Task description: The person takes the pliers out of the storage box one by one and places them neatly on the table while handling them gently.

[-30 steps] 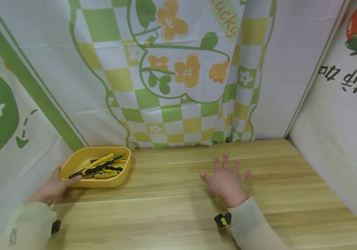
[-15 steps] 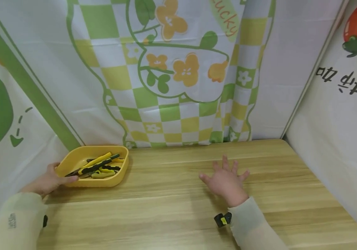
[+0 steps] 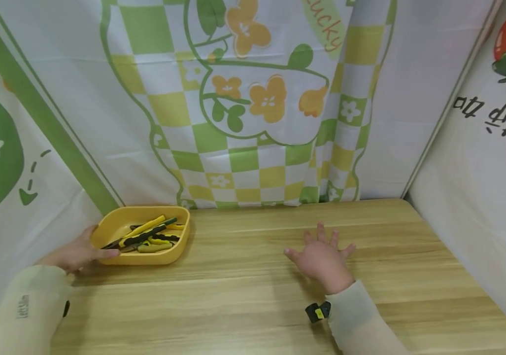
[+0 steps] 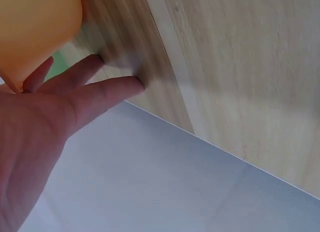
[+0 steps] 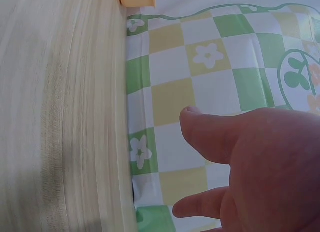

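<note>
A yellow box (image 3: 177, 254) stands at the table's far left corner in the head view. Inside it lies a heap of slim yellow, black and green pieces (image 3: 146, 236), too small to name surely. My left hand (image 3: 77, 252) grips the box's near left corner, thumb along the front rim and fingers on the outer side. In the left wrist view, two fingertips (image 4: 135, 82) of that hand reach the tabletop beside the box (image 4: 37, 27). My right hand (image 3: 323, 259) is spread over the right half of the table, fingers apart, holding nothing.
The wooden table (image 3: 244, 305) meets a white back wall with a checkered floral curtain (image 3: 244, 158). Printed side walls (image 3: 492, 207) close off left and right. A black wrist device (image 3: 318, 312) sits at the right cuff.
The box has shifted very slightly to the right along with my left hand. My right hand stays in place, and the view sways a little.
</note>
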Demonstrator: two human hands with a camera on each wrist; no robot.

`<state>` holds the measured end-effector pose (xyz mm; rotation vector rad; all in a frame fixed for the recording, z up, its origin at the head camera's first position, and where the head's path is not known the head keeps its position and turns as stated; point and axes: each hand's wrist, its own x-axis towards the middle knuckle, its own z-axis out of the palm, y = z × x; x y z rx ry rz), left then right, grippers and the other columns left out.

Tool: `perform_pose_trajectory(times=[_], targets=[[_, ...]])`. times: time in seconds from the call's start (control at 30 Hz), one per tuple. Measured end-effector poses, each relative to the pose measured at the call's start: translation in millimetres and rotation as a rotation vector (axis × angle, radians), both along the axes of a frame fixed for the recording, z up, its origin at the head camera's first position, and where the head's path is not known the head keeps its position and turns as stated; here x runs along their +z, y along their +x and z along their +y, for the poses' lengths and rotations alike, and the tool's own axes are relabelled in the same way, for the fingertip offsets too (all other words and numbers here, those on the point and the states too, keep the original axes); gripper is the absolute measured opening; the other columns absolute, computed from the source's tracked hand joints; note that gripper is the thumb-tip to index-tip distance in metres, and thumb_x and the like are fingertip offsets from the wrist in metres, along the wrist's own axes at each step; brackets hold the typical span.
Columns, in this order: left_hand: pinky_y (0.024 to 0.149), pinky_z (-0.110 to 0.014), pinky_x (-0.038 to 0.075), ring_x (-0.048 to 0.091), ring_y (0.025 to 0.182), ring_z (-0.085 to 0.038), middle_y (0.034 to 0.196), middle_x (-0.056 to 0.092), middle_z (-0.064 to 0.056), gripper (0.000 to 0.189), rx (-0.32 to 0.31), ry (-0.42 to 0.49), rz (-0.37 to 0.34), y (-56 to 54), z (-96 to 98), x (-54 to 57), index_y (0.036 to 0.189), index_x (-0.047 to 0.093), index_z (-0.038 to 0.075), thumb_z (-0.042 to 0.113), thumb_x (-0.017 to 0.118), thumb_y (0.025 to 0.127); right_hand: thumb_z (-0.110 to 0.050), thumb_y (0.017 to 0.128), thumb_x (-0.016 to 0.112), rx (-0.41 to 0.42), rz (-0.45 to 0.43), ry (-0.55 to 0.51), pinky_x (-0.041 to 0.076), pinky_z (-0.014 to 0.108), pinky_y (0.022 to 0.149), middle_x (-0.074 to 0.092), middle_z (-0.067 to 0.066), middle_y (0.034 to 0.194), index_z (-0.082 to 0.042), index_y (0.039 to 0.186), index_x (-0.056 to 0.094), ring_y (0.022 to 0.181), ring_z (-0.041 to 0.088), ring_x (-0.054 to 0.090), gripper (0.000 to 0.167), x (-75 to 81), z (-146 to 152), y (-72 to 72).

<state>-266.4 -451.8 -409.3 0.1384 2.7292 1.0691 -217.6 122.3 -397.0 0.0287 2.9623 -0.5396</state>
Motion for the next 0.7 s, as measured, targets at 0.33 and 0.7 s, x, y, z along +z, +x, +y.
perform_pose_trajectory(times=[0.33,0.7], targets=[[0.102,-0.074,0.020,0.021,0.127,-0.065,0.141,0.012,-0.051,0.117,-0.008,0.033,0.033,7.5,27.1,-5.7,0.145,-0.010,-0.021,0.026,0.080,0.087,-0.074,0.091,0.046,-0.004,0.005,-0.015,-0.021,0.080,0.088,-0.002,0.022,0.162,-0.010,0.158,0.029,0.140,0.057,-0.008,0.094,-4.7,0.7,0.8],[0.100,-0.072,0.026,0.028,0.125,-0.062,0.139,0.020,-0.048,0.118,0.007,-0.003,0.014,21.1,62.8,-2.4,0.144,-0.001,-0.023,0.038,0.081,0.085,-0.078,0.089,0.043,-0.005,0.060,0.019,-0.022,0.081,0.086,0.001,0.025,0.162,-0.015,0.161,0.020,0.139,0.059,-0.010,0.098,-4.6,1.8,-1.3]])
